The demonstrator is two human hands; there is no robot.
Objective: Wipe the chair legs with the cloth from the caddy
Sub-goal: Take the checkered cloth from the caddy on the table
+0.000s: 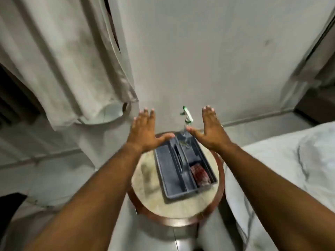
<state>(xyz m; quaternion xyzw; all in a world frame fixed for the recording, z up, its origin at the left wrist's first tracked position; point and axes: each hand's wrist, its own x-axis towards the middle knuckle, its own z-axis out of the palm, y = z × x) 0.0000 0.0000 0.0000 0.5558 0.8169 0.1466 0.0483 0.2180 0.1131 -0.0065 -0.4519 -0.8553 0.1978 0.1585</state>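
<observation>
A dark grey caddy [164,171] with a centre handle stands on a small round table [148,180]. A folded red patterned cloth [200,174] lies in the caddy's near right compartment. A clear spray bottle [186,122] with a white and green trigger stands at the caddy's far end. My left hand [146,128] hovers flat above the far left corner, fingers apart, empty. My right hand [211,126] hovers above the far right corner, also spread and empty. No chair legs are visible.
The table has a pale stone top and a brown wooden rim [181,221]. A bed with white linen [282,174] lies to the right. A pale curtain [63,66] hangs at the left. The wall [208,51] is close behind.
</observation>
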